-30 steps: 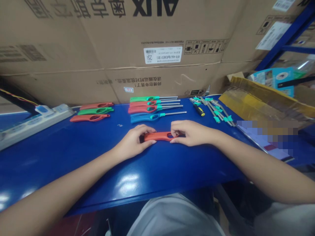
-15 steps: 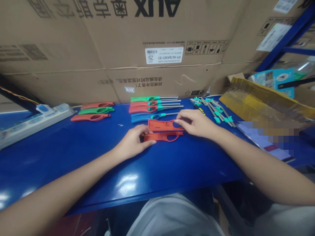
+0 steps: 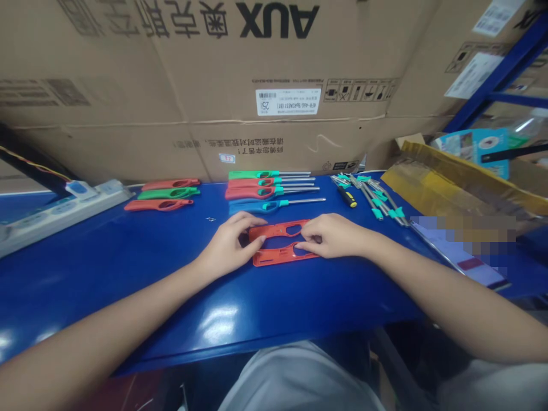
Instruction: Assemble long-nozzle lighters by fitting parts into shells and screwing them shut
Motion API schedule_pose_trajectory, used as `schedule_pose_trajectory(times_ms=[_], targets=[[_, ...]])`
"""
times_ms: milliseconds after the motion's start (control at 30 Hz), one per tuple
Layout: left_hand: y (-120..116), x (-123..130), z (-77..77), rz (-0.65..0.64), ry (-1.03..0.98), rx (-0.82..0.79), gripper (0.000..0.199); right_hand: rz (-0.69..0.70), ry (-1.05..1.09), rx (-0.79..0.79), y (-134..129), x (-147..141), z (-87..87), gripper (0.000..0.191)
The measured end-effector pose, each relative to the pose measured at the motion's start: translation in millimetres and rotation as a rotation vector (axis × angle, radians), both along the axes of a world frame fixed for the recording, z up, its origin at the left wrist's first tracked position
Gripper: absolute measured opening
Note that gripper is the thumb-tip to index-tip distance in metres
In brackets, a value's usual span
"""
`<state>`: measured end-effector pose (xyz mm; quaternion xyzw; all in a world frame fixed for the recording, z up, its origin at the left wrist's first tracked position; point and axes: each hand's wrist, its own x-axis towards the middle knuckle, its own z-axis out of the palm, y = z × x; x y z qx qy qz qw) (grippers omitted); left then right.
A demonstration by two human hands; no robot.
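Observation:
Two orange lighter shell halves lie side by side on the blue table, hollow faces up. My left hand (image 3: pixel 229 242) has its thumb and fingers closed about the left end of the farther shell half (image 3: pixel 276 229). At the right, my right hand (image 3: pixel 331 236) has curled fingers, its thumb at the trigger opening of the nearer shell half (image 3: pixel 274 258). Its index finger comes close to the farther half's right end. Just beyond the hands rests a blue lighter (image 3: pixel 250 206) with a metal tube, beside red lighters (image 3: pixel 248 193) and a green lighter (image 3: pixel 250 174).
Red and green shells (image 3: pixel 160 205) lie at the left, near a white power strip (image 3: pixel 60 214). Toward the right are a yellow-black handled tool (image 3: pixel 347 197) and several metal tubes (image 3: pixel 370 197) with teal ends. Cardboard (image 3: pixel 192 74) stands along the back; a taped box (image 3: pixel 411 171) sits right.
My right hand has moved toward me, and the shell half at its fingers now lies nearer than the other. The half at my left hand now lies farther back. The blue lighter's tube is uncovered.

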<state>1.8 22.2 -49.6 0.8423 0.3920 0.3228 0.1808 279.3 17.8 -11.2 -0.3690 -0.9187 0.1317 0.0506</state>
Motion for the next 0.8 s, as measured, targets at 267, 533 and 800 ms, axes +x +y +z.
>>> schedule_pose_trajectory(times_ms=[267, 533, 800], targets=[[-10.0, 0.0, 12.5, -0.16, 0.184, 0.128, 0.029, -0.114, 0.113, 0.133, 8.1, 4.5, -8.7, 0.024], [-9.5, -2.4, 13.4, -0.153, 0.248, 0.047, 0.029, -0.078, 0.172, 0.089, 8.5, 1.2, -15.0, 0.016], [-6.5, -3.2, 16.0, -0.132, 0.237, 0.033, 0.028, -0.104, 0.286, 0.074, 10.0, -3.1, -18.1, 0.02]])
